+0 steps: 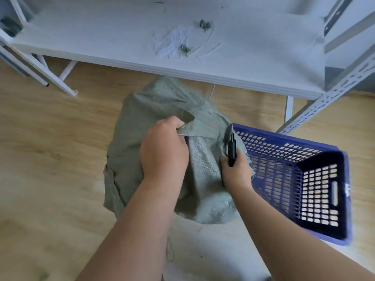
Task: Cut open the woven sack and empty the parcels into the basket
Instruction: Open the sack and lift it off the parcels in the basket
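Bare forearms, hands; sleeveless.

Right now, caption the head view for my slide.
Left hand grips green woven sack; right hand holds black cutter beside blue basket.

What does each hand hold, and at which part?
The left hand grips the woven sack at its bunched upper edge. The right hand holds a black cutter by its lower end.

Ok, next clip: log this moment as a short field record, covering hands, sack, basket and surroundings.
left hand: grips a fold of the grey-green woven sack
right hand: holds a black cutting tool at the sack's edge
sack: on the wooden floor, bunched between the hands
basket: blue perforated plastic basket, right of the sack, no parcels visible inside
parcels: none visible
background: white shelf board with loose white strands and grey-green scraps
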The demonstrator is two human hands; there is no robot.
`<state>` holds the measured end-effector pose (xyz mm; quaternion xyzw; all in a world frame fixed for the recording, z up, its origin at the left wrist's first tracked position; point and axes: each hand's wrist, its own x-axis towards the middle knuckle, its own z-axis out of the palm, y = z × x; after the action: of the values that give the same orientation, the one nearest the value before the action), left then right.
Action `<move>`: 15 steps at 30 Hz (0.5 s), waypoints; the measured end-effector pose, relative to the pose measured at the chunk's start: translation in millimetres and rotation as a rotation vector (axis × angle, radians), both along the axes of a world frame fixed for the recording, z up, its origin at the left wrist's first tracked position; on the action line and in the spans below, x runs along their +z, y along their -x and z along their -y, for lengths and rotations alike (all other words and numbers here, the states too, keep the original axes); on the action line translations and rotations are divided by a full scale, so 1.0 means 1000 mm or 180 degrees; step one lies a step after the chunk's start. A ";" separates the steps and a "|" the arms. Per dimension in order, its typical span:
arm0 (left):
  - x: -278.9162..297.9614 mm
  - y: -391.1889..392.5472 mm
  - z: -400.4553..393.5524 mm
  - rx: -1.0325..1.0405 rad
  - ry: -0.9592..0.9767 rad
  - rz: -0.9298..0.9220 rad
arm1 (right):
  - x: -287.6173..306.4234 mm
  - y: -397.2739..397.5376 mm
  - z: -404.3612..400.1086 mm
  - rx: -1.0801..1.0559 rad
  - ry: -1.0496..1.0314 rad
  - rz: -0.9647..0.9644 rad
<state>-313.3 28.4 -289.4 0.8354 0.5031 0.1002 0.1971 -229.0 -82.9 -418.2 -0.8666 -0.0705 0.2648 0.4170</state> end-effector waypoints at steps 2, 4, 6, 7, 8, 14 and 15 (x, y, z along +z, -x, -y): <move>0.019 -0.007 0.004 -0.0109 0.0203 -0.0182 | 0.038 0.013 0.011 -0.0013 -0.0100 0.0034; 0.036 -0.018 0.010 -0.0199 0.0368 -0.0417 | 0.075 0.028 0.020 -0.0004 -0.0190 -0.0097; 0.054 -0.028 0.018 -0.0303 0.0506 -0.0666 | 0.109 0.040 0.030 0.0060 -0.0317 -0.0220; 0.061 -0.031 0.022 -0.0355 0.0569 -0.0796 | 0.125 0.046 0.035 0.0038 -0.0443 -0.0416; 0.068 -0.034 0.026 -0.0406 0.0624 -0.0904 | 0.140 0.050 0.039 -0.0021 -0.0612 -0.0724; 0.095 -0.049 0.050 -0.0283 0.1022 -0.0985 | 0.194 0.058 0.059 -0.0409 -0.1128 -0.2060; 0.099 -0.052 0.053 -0.0308 0.1104 -0.0959 | 0.201 0.060 0.060 -0.0441 -0.1190 -0.2223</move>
<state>-260.9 -25.0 -190.9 0.8177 0.4959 -0.1232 0.2650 -288.8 -142.7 -217.6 -0.6364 0.0871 0.4973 0.5831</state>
